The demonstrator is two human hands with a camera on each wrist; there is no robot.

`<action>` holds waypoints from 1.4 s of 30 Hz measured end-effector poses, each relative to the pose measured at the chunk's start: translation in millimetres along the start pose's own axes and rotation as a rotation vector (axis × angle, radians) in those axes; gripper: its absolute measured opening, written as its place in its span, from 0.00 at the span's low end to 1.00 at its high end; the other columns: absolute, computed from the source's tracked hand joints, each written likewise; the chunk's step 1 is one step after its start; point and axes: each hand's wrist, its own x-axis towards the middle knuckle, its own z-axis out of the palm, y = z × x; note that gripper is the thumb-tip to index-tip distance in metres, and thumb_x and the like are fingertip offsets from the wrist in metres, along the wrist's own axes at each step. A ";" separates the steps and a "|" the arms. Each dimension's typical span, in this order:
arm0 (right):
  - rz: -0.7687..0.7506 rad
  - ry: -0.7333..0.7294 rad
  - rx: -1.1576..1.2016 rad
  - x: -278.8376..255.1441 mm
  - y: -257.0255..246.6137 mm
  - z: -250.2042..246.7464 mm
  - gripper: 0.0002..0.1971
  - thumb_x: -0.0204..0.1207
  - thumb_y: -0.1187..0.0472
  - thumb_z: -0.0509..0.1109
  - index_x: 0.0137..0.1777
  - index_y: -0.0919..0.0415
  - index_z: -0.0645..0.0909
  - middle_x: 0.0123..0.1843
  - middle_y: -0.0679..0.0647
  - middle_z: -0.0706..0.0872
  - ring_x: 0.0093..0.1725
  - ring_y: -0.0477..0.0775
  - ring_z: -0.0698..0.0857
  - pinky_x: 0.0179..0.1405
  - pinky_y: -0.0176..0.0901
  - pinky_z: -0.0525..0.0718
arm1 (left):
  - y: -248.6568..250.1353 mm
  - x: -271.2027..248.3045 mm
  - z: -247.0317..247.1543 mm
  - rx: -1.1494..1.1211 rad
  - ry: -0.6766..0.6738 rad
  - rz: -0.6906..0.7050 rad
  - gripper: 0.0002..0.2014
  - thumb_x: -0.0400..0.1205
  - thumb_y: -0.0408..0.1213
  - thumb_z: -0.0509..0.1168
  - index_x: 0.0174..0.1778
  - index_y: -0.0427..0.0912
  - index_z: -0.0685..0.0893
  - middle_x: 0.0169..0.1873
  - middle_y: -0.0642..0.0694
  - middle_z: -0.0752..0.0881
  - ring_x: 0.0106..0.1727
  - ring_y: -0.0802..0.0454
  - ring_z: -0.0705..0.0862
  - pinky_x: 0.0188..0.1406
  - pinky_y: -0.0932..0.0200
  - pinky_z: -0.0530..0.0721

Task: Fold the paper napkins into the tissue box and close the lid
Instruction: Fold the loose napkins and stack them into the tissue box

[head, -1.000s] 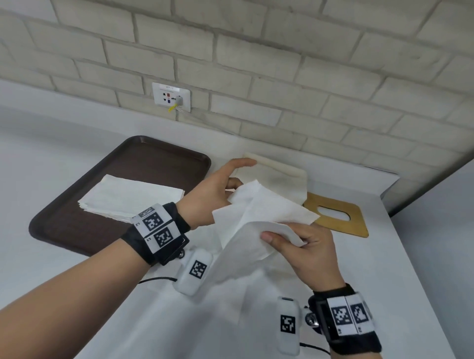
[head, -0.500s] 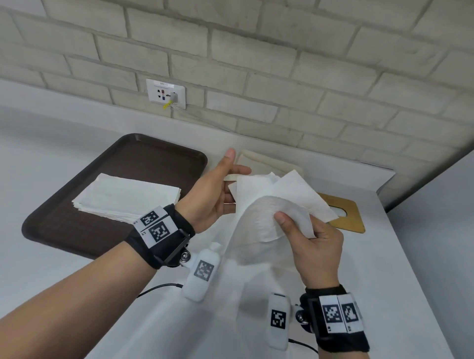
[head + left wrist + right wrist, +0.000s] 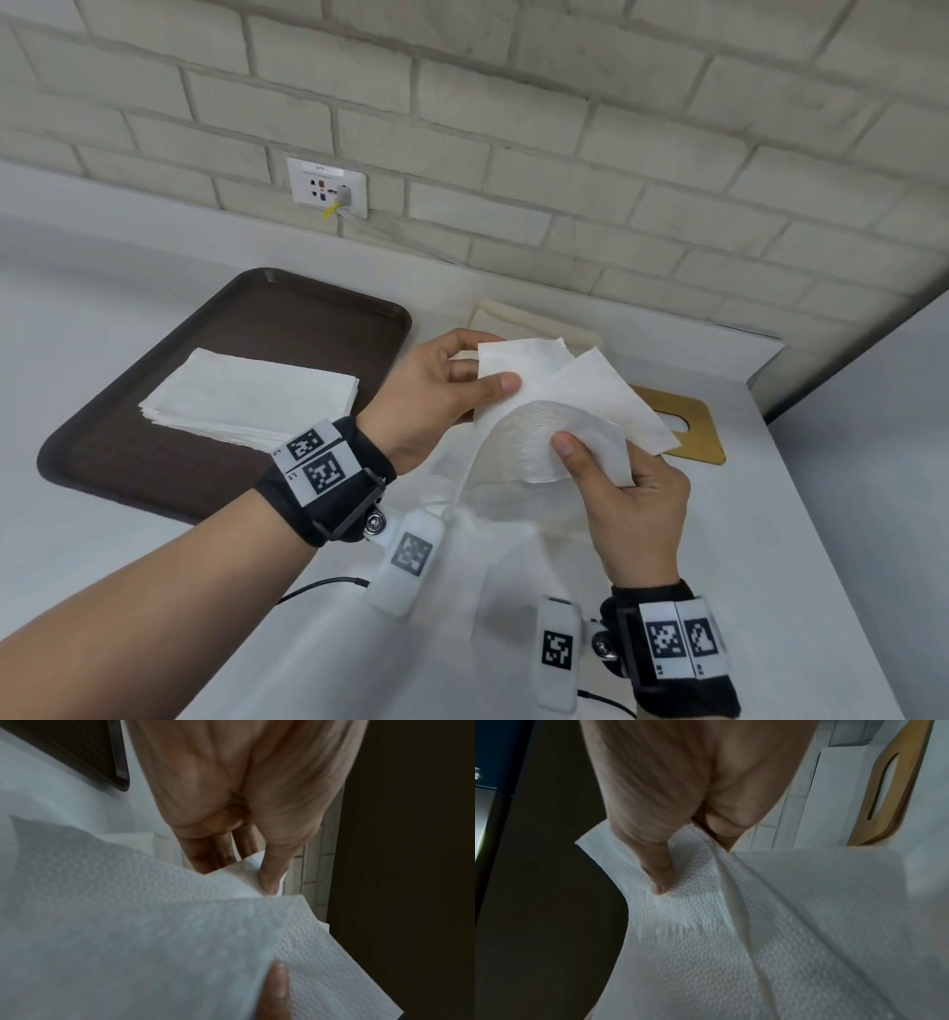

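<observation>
1. Left hand (image 3: 436, 395): thumb and fingers pinch the upper left corner of the paper napkin (image 3: 554, 411). The left wrist view confirms the thumb pressed onto the sheet with the fingers behind it.
2. Right hand (image 3: 626, 493): thumb on top and fingers underneath pinch the near edge of the same napkin, which bows upward between the 2 grips.
3. Napkin location: held in the air above the white counter (image 3: 770, 514), in front of the cream tissue box (image 3: 529, 321) at the wall. It does not touch the box.
4. Change over the last 1 s: the left hand has gone from an extended finger beside the sheet to a closed pinch on its corner. The right hand has carried its edge up and toward the left hand, so the sheet has gone from spread to doubled over.
5. Meaning for the task: judged from this, the fold of 1 napkin is in progress and not yet flattened. Aligning the corners is the likely next requirement.
6. Remaining stock: a stack of napkins (image 3: 251, 401) lies on the brown tray (image 3: 318, 308), left of the hands.
7. Lid (image 3: 688, 426): the wooden panel with a slot lies flat on the counter, right of the box. Closing is not yet done.
</observation>
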 end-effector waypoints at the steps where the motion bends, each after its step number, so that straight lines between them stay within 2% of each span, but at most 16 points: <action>1: -0.005 0.000 -0.008 -0.3 -0.3 -0.2 0.10 0.71 0.57 0.82 0.36 0.37 0.92 0.34 0.41 0.92 0.38 0.38 0.89 0.42 0.33 0.84 | 0.0 0.2 0.9 0.007 0.011 0.015 0.16 0.82 0.26 0.74 0.65 0.33 0.84 0.54 0.30 0.92 0.52 0.38 0.90 0.51 0.48 0.91; 6: -0.029 -0.036 -0.035 -3.6 -4.5 -7.2 0.08 0.70 0.57 0.81 0.39 0.39 0.92 0.32 0.36 0.90 0.36 0.35 0.88 0.40 0.29 0.82 | 0.0 1.6 2.7 0.070 0.048 0.132 0.11 0.84 0.32 0.73 0.59 0.31 0.90 0.53 0.30 0.93 0.50 0.41 0.91 0.51 0.48 0.90; 8: -0.042 -0.050 -0.043 -4.4 -8.3 -12.7 0.12 0.70 0.57 0.81 0.41 0.33 0.92 0.35 0.32 0.91 0.40 0.35 0.90 0.42 0.25 0.81 | 2.1 3.3 1.2 0.089 0.079 0.182 0.10 0.85 0.34 0.73 0.59 0.34 0.92 0.52 0.34 0.94 0.49 0.44 0.91 0.49 0.51 0.90; 12: -0.089 -0.162 -0.077 -2.6 -22.0 -35.5 0.16 0.68 0.59 0.81 0.42 0.30 0.92 0.39 0.32 0.93 0.43 0.35 0.91 0.44 0.23 0.82 | 7.4 5.6 -3.5 0.161 0.114 0.266 0.06 0.87 0.38 0.72 0.52 0.41 0.94 0.47 0.41 0.94 0.46 0.47 0.90 0.49 0.43 0.89; 15: -0.151 -0.284 -0.023 -1.0 -43.8 -51.4 0.12 0.67 0.58 0.86 0.45 0.39 0.94 0.41 0.37 0.94 0.42 0.40 0.93 0.44 0.28 0.85 | 8.7 6.6 -4.9 0.219 0.096 0.285 0.06 0.88 0.38 0.70 0.50 0.41 0.91 0.41 0.44 0.92 0.42 0.51 0.88 0.41 0.52 0.87; 19: -0.094 -0.447 0.022 10.7 -61.7 -41.5 0.05 0.68 0.54 0.83 0.41 0.40 0.94 0.40 0.44 0.95 0.40 0.48 0.93 0.37 0.39 0.88 | 3.0 4.8 1.0 0.236 -0.046 0.239 0.17 0.87 0.48 0.71 0.55 0.34 0.86 0.48 0.22 0.89 0.46 0.40 0.87 0.49 0.38 0.85; 21: -0.037 -0.466 -0.078 19.5 -55.0 -30.1 0.02 0.71 0.53 0.84 0.40 0.44 0.93 0.40 0.47 0.94 0.41 0.51 0.93 0.39 0.50 0.88 | 1.1 1.2 6.4 0.261 -0.084 0.204 0.16 0.88 0.44 0.70 0.56 0.32 0.87 0.46 0.29 0.92 0.46 0.42 0.89 0.49 0.42 0.87; 24: 0.081 -0.440 -0.141 27.9 -38.3 -19.2 0.04 0.73 0.51 0.81 0.37 0.46 0.93 0.36 0.44 0.93 0.38 0.44 0.90 0.39 0.45 0.83 | 0.5 -4.6 12.7 0.280 -0.112 0.189 0.09 0.90 0.34 0.66 0.55 0.38 0.92 0.46 0.39 0.94 0.45 0.46 0.91 0.46 0.47 0.89; 27: 0.141 -0.428 -0.164 28.6 -30.7 -15.6 0.08 0.74 0.51 0.82 0.34 0.47 0.91 0.33 0.46 0.91 0.34 0.43 0.85 0.36 0.42 0.78 | 0.0 -9.5 13.8 0.260 -0.107 0.157 0.18 0.93 0.43 0.62 0.43 0.40 0.92 0.34 0.42 0.86 0.36 0.47 0.81 0.40 0.48 0.79; 29: 0.167 -0.424 -0.161 28.1 -30.2 -14.1 0.07 0.75 0.52 0.82 0.35 0.49 0.92 0.34 0.50 0.92 0.35 0.45 0.86 0.36 0.43 0.79 | -2.3 -7.7 11.2 0.239 -0.093 0.126 0.24 0.91 0.53 0.62 0.35 0.41 0.88 0.31 0.36 0.78 0.35 0.43 0.75 0.40 0.43 0.73; 31: 0.171 -0.421 -0.164 28.3 -29.7 -13.2 0.07 0.75 0.53 0.81 0.36 0.50 0.92 0.34 0.50 0.92 0.35 0.47 0.87 0.36 0.43 0.79 | -4.8 -6.7 8.2 0.197 -0.099 0.088 0.38 0.83 0.69 0.64 0.42 0.29 0.86 0.36 0.22 0.79 0.41 0.36 0.76 0.44 0.38 0.71; 33: 0.182 -0.419 -0.172 29.7 -29.9 -12.5 0.07 0.76 0.53 0.81 0.37 0.50 0.93 0.35 0.50 0.93 0.36 0.52 0.90 0.36 0.43 0.81 | -5.4 -6.9 6.1 0.185 -0.109 0.060 0.47 0.78 0.75 0.66 0.48 0.21 0.82 0.43 0.18 0.81 0.47 0.34 0.76 0.47 0.37 0.70; 36: 0.198 -0.417 -0.171 30.1 -30.8 -11.6 0.04 0.76 0.54 0.81 0.41 0.52 0.94 0.38 0.48 0.94 0.39 0.50 0.91 0.38 0.44 0.84 | -8.4 -6.0 3.7 0.201 -0.140 0.102 0.29 0.88 0.55 0.68 0.44 0.25 0.84 0.41 0.29 0.86 0.44 0.36 0.83 0.49 0.41 0.80; 38: 0.194 -0.425 -0.181 30.1 -30.4 -11.4 0.03 0.76 0.55 0.81 0.41 0.51 0.94 0.38 0.46 0.94 0.38 0.44 0.90 0.36 0.38 0.82 | -6.6 -8.8 7.0 0.214 -0.133 0.121 0.15 0.92 0.38 0.63 0.51 0.30 0.90 0.45 0.40 0.93 0.47 0.48 0.91 0.50 0.55 0.87; 40: 0.184 -0.418 -0.184 30.0 -29.5 -13.3 0.03 0.76 0.55 0.81 0.41 0.49 0.93 0.42 0.42 0.93 0.42 0.39 0.89 0.40 0.32 0.81 | -7.0 -7.8 9.0 0.197 -0.096 0.132 0.16 0.92 0.35 0.61 0.53 0.26 0.89 0.39 0.45 0.92 0.38 0.54 0.89 0.39 0.63 0.85; 42: 0.143 -0.385 -0.234 31.2 -29.7 -20.2 0.02 0.75 0.55 0.81 0.42 0.48 0.93 0.49 0.41 0.91 0.50 0.38 0.89 0.46 0.30 0.81 | -6.0 -2.9 8.3 0.181 -0.024 0.154 0.21 0.92 0.39 0.62 0.55 0.17 0.83 0.35 0.41 0.84 0.31 0.50 0.80 0.29 0.63 0.77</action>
